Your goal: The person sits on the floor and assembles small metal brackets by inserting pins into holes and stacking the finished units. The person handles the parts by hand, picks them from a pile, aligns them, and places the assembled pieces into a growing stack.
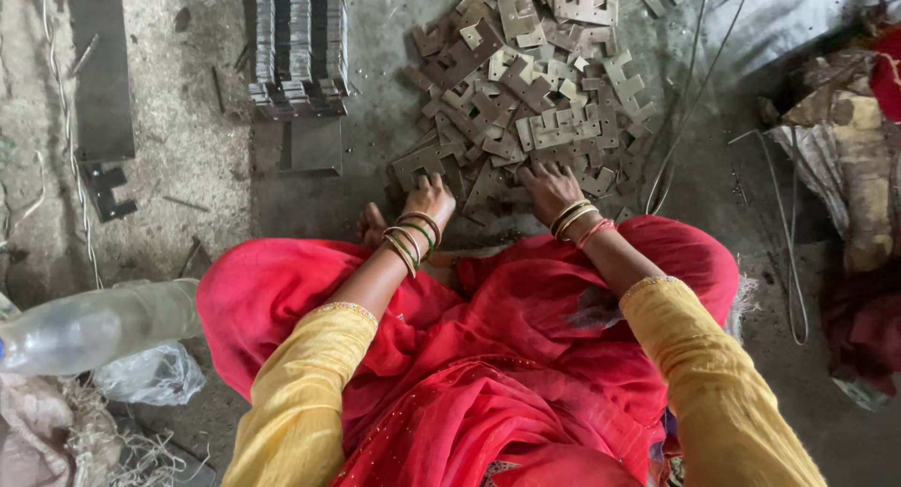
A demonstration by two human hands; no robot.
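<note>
- Left hand (pixel 431 198) curled down onto the near edge of the loose heap of notched metal plates (pixel 526 83), fingers closing on one flat plate.
- Right hand (pixel 551 189) lay spread, palm down, on plates beside it, steadying them; nothing gripped.
- Beyond the left hand stood stacked plates (pixel 298 51), aligned in tidy rows.
- A plastic bottle (pixel 94 326) lay on the floor by the left elbow.

One loose heap of metal plates (pixel 526 93), one stacked block of plates (pixel 298 46), one plastic bottle (pixel 94 326), two hands, left hand (pixel 432 198), right hand (pixel 549 187)
</note>
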